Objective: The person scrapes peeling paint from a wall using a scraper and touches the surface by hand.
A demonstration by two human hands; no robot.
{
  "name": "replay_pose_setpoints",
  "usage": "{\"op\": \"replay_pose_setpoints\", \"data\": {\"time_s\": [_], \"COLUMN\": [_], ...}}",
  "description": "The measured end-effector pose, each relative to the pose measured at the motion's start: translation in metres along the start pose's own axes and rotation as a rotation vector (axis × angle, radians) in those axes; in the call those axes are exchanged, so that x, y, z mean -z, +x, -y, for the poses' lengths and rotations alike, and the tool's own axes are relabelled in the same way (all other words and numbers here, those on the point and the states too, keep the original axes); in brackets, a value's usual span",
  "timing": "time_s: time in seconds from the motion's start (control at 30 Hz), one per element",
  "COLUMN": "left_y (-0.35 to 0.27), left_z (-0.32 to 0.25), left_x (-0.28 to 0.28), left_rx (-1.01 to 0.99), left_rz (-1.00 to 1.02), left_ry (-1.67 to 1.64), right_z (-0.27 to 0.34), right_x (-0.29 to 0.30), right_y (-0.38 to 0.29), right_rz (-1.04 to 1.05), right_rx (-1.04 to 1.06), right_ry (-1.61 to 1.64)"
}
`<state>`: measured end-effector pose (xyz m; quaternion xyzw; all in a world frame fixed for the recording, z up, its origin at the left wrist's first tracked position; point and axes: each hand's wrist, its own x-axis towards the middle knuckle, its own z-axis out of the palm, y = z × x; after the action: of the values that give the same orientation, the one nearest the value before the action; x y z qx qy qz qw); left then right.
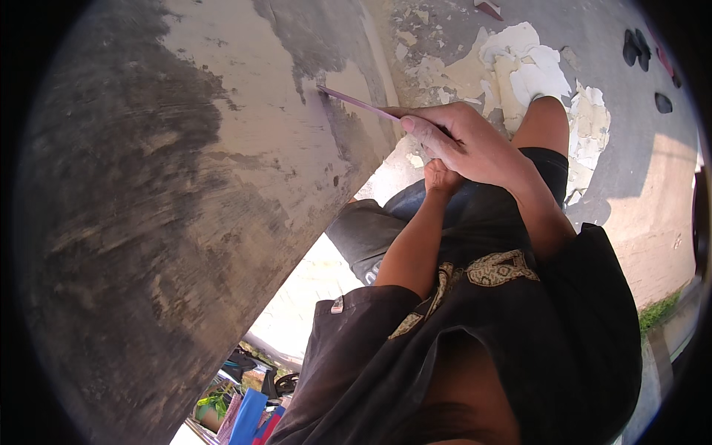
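In my right hand (467, 136) is a thin flat blade (359, 103), probably a scraper, seen nearly edge-on, with my thumb along it. Its far end meets the wall (250, 167), where pale, smooth patches border dark grey, rough ones. Just below my right hand, my left hand (442, 177) is curled in close to it. The right hand partly covers its fingers, so whether they grip the tool's handle cannot be seen. Pale dust lies on my right thumb and fingers.
Peeled paint flakes (525, 67) are heaped on the concrete floor (589, 33) around my right knee (542, 119). Dark sandals (637, 50) lie at the far right. Beyond the wall's lower edge are a blue object (247, 414) and a green plant (218, 401).
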<state>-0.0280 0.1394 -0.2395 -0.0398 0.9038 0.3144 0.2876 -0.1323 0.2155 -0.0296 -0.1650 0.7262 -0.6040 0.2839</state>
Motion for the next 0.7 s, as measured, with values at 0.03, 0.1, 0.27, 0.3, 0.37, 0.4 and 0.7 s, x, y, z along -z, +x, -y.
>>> {"op": "replay_pose_setpoints", "data": {"time_s": [0.03,0.1,0.27,0.3,0.37,0.4,0.7], "left_y": [-0.005,-0.003,-0.006,-0.001,0.010,0.013,0.023], "left_z": [-0.001,-0.001,-0.003,-0.004,0.009,0.007,0.030], "left_x": [0.003,0.005,0.006,0.006,-0.006,-0.008,-0.041], "left_rx": [-0.068,-0.105,-0.028,0.006,-0.001,-0.045,-0.115], "left_rz": [-0.167,-0.184,-0.140,-0.036,0.037,0.012,-0.135], "left_ry": [-0.111,-0.128,-0.165,-0.083,0.073,0.136,0.109], "right_z": [-0.002,-0.006,0.006,0.004,0.002,0.000,-0.001], "right_x": [-0.003,-0.008,0.004,0.005,-0.001,0.000,0.003], "right_y": [0.001,0.004,0.003,0.006,0.005,0.007,0.009], "right_rz": [0.004,-0.091,0.042,0.009,-0.052,-0.071,-0.022], "right_rx": [-0.001,0.142,-0.044,0.003,0.085,0.113,0.060], "right_ry": [0.002,-0.075,-0.103,-0.089,-0.045,-0.065,-0.137]}}
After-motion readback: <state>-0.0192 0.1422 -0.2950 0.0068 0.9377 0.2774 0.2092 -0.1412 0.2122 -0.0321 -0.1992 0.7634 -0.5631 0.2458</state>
